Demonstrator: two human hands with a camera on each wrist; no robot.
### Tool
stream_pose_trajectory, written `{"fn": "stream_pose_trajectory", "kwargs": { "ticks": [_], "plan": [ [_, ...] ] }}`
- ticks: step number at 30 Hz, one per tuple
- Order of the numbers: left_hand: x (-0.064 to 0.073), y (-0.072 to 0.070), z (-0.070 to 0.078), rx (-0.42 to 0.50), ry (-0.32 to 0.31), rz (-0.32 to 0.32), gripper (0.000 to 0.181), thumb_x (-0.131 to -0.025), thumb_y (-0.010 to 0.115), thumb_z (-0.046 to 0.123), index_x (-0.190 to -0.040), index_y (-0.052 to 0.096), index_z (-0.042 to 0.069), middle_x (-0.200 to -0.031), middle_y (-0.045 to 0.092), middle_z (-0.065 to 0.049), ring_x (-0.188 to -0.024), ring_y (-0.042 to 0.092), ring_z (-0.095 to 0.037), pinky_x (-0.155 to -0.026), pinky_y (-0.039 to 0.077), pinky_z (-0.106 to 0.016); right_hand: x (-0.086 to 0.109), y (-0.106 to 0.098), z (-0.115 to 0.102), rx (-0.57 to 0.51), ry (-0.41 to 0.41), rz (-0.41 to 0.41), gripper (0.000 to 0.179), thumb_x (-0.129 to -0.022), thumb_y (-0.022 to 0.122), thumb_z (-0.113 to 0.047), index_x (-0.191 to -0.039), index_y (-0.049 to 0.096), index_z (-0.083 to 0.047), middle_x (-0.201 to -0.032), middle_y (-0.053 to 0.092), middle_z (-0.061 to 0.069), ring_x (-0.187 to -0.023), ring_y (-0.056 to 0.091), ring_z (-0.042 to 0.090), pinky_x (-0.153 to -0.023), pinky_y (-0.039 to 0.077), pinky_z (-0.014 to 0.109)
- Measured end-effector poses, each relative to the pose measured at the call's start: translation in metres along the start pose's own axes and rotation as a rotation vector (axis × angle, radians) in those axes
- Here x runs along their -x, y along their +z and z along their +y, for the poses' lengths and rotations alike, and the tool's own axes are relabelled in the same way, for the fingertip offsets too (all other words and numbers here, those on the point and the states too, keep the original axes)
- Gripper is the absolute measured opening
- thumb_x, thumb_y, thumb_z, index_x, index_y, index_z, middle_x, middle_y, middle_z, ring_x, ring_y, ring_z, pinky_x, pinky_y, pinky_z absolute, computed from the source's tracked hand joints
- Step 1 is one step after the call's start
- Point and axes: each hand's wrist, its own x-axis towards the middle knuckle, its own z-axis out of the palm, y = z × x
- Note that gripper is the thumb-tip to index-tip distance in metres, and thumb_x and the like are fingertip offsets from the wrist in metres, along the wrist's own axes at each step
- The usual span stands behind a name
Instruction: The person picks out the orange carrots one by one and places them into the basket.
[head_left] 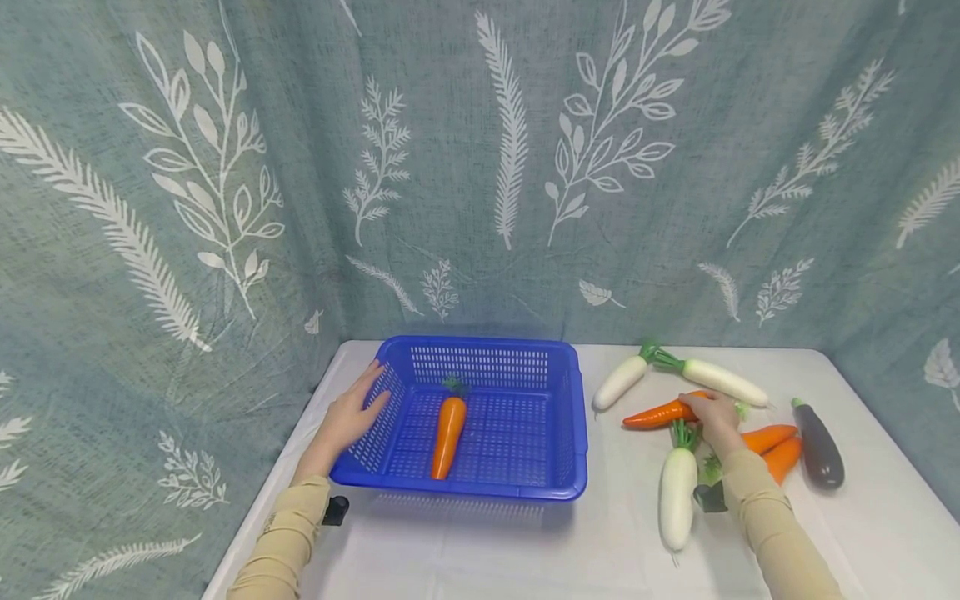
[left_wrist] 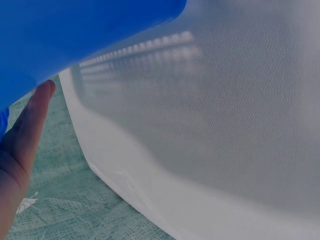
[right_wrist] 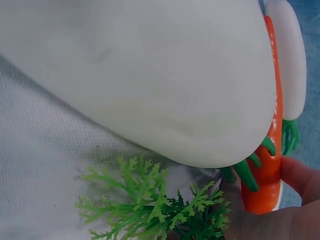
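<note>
At the left side of the blue plastic basket, my left hand touches the rim with its fingers extended and thumb apart. One carrot with a green top lies inside the basket. Over on the right, my right hand pinches an orange carrot between thumb and fingers near its thick end. In the right wrist view that carrot shows partly behind a large white radish. The same radish lies just in front of the hand.
Two more white radishes lie behind the right hand. Beside the right forearm are two carrots, and a dark eggplant lies at the far right. A white cloth covers the table, with a green leaf-patterned curtain behind.
</note>
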Motion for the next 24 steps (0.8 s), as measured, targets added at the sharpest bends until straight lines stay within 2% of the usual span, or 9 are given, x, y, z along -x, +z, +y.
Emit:
{"fn": "stream_pose_trajectory", "kwargs": {
  "ticks": [8,18,24],
  "plan": [
    [-0.0004,0.0003,0.0009,-0.007,-0.014,-0.003,0.054,-0.1,0.045,0.026,-0.147,0.032,0.002,-0.156,0.025,-0.017,-0.134,0.035,-0.045,-0.107,0.03,-0.063,0.0014,-0.0003,-0.0017,-0.037,0.005,-0.019,0.058,-0.092,0.055,-0.02,-0.138,0.036,0.01,-0.127,0.045,0.029,-0.067,0.049,0.005,-0.055,0.048,0.017],
    [0.0008,-0.0005,0.0016,0.0,-0.01,0.001,0.054,-0.1,0.044,0.027,-0.146,0.033,0.002,-0.156,0.025,-0.017,-0.136,0.033,-0.045,-0.108,0.029,-0.062,0.0023,0.0004,-0.0027,-0.023,0.013,-0.01,0.057,-0.092,0.055,-0.02,-0.138,0.037,0.009,-0.13,0.044,0.028,-0.076,0.05,0.011,-0.055,0.047,0.016],
    [0.0011,0.0,0.0018,0.001,-0.005,-0.002,0.054,-0.1,0.044,0.026,-0.146,0.032,0.001,-0.156,0.024,-0.018,-0.136,0.033,-0.045,-0.108,0.03,-0.062,0.0019,-0.0018,0.0,-0.042,0.003,-0.034,0.059,-0.092,0.055,-0.021,-0.139,0.035,0.009,-0.13,0.044,0.027,-0.074,0.049,0.007,-0.058,0.048,0.016]
  ]
}}
